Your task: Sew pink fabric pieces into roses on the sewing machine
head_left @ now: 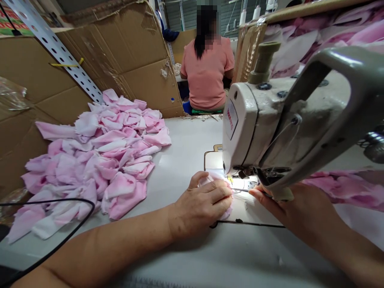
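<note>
One pink fabric piece lies at the needle plate of the sewing machine, pressed flat under the curved fingers of the left hand; the right hand reaches in beside it, its grip impossible to tell. Pink scraps heap on the worktop.

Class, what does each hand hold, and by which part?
The left hand grips a bunched pink fabric piece around its middle; whether the right hand holds anything cannot be told.

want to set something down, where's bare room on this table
A bare strip of white table top runs between the pile of pink fabric pieces and the sewing machine. It's crowded under the machine's head, where the left hand and right hand work.
</note>
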Motion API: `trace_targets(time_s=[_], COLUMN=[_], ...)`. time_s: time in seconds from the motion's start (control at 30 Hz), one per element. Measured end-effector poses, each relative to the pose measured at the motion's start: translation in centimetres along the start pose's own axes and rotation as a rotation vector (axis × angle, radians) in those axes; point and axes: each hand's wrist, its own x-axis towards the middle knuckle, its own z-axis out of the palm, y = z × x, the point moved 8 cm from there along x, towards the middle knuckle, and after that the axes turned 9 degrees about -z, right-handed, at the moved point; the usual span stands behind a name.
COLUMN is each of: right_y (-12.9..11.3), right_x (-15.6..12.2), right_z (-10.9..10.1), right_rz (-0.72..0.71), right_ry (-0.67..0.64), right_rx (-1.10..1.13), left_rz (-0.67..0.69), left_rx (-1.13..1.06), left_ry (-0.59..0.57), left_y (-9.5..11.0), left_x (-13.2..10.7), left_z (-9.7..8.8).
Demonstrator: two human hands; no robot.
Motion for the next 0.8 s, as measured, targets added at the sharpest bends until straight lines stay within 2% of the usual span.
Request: trace_targets(time_s=[0.4, 0.57, 0.8], right_y=[0.4, 0.5, 2.1], right_x=[-0.1, 0.2, 0.0], right_z=[-0.4, 0.1, 0.2], right_rz=[0.064, 0.072, 0.157], right_ry=[0.025, -0.067, -0.139], right_rx=[0.015, 0.065, 0.151], left_rz=[0.000, 0.001, -0.010], left_rx=[-0.073, -0.096, -0.102], left_ry=[-0.049, -0.046, -0.044], left_y=[-0.4, -0.4, -0.4], left_x=[-0.2, 0.0, -0.1], left_z=[0.5, 0.5, 0.6])
